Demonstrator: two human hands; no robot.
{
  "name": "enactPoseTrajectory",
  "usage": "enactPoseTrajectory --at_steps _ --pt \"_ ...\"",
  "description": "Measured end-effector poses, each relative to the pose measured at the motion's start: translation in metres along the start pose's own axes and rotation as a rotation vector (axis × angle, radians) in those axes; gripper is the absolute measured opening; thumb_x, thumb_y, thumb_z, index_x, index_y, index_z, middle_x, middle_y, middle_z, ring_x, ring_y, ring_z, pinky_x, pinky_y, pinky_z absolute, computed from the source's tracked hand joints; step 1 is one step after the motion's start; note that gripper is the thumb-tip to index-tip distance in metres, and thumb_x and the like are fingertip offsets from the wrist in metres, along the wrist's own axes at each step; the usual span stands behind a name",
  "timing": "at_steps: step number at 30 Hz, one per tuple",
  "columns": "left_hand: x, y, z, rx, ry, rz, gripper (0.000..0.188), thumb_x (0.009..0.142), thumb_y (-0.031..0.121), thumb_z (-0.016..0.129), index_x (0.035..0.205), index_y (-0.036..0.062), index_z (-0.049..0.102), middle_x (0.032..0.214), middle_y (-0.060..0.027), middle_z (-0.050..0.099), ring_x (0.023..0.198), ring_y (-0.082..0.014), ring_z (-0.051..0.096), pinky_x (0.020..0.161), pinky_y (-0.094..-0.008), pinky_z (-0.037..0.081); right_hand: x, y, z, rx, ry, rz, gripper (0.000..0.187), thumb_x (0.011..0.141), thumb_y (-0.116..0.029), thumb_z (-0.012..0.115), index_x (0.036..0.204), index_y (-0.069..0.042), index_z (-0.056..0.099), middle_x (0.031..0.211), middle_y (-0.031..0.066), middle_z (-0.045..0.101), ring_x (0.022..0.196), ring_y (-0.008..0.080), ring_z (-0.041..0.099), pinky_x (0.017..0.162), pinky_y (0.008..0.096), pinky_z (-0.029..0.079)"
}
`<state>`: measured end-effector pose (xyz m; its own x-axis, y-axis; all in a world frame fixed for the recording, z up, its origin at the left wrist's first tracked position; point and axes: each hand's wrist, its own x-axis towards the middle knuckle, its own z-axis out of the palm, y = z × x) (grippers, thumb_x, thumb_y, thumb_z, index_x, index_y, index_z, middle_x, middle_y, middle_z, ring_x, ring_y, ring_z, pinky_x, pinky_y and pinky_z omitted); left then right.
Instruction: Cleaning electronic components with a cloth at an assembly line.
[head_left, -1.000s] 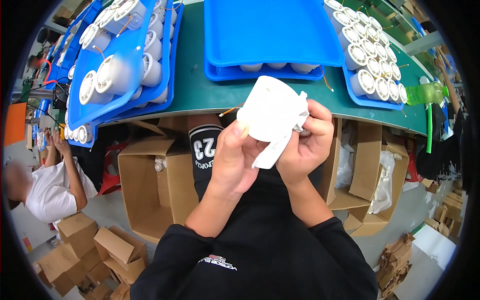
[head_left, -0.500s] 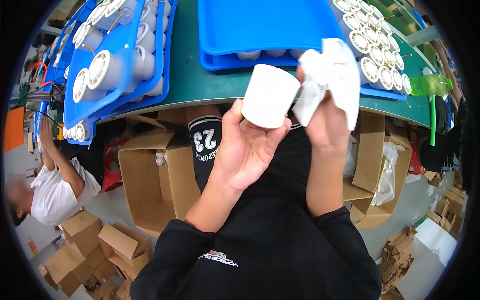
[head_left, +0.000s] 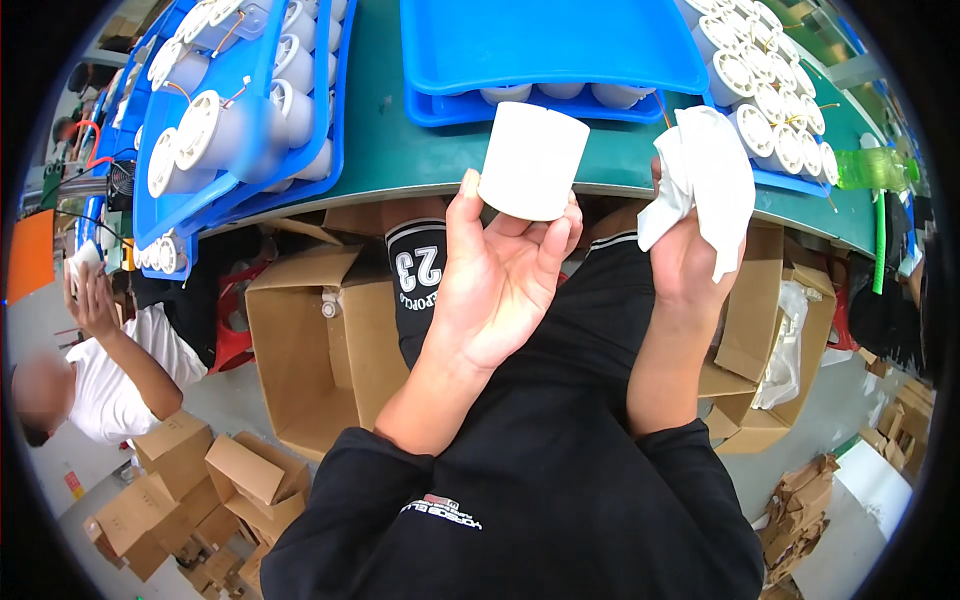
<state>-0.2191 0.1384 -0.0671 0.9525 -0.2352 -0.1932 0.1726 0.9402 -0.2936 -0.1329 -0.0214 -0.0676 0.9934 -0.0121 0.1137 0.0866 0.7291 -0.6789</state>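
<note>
Apparently mid-wipe: left hand (head_left: 500, 275) cradles the white cylindrical housing (head_left: 532, 160) on its fingertips near the table's edge; right hand (head_left: 690, 250), clutching the white cloth (head_left: 705, 175), sits apart, so wiping seems paused or finished.

A matt, smooth white plastic cylinder (head_left: 532, 160) beside a soft, crumpled white cloth (head_left: 703, 180); glossy blue plastic trays (head_left: 560, 50) on a smooth green tabletop (head_left: 400, 150), rough brown cardboard boxes (head_left: 310, 330) below.

The person wears a black long-sleeved top, its sleeves pushed up to the elbows at lower centre of the frame, with a small white and red printed mark on the chest. Both hands, left hand (head_left: 500, 275) and right hand (head_left: 690, 265), are bare.
</note>
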Motion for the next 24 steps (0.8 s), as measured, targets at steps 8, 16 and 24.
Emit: enactPoseTrajectory --at_steps 8,16,24 --pt "-0.006 -0.007 0.006 0.984 -0.012 0.443 0.06 0.095 0.04 0.052 0.133 -0.0055 0.041 0.123 -0.0254 0.056 0.106 -0.0373 0.061 0.09 -0.0386 0.056 -0.006 0.001 -0.018 -0.118 -0.022 -0.023 0.032 0.088 -0.017 0.061 0.113 0.001 0.051 0.112 0.0158 0.06 0.101 0.0231 0.061 0.088 0.0363 0.05" --pt "-0.003 -0.01 0.003 0.438 0.003 0.072 0.059 0.095 0.05 0.046 0.133 0.0056 0.047 0.127 -0.0083 0.056 0.116 -0.0221 0.057 0.095 -0.036 0.051 -0.022 -0.007 0.027 -0.733 -0.466 -0.67 0.026 0.071 0.006 0.072 0.093 -0.002 0.061 0.092 0.012 0.059 0.08 0.021 0.059 0.07 0.0289 0.049" --pt "-0.009 -0.007 0.012 1.134 -0.179 0.304 0.051 0.083 0.023 0.068 0.124 -0.0029 0.053 0.116 -0.0153 0.057 0.099 -0.0276 0.064 0.083 -0.0346 0.057 0.0 0.004 0.005 -0.872 -0.193 -0.478 0.023 0.074 0.003 0.07 0.096 0.0 0.064 0.096 0.0116 0.059 0.088 0.0196 0.058 0.077 0.0273 0.046"
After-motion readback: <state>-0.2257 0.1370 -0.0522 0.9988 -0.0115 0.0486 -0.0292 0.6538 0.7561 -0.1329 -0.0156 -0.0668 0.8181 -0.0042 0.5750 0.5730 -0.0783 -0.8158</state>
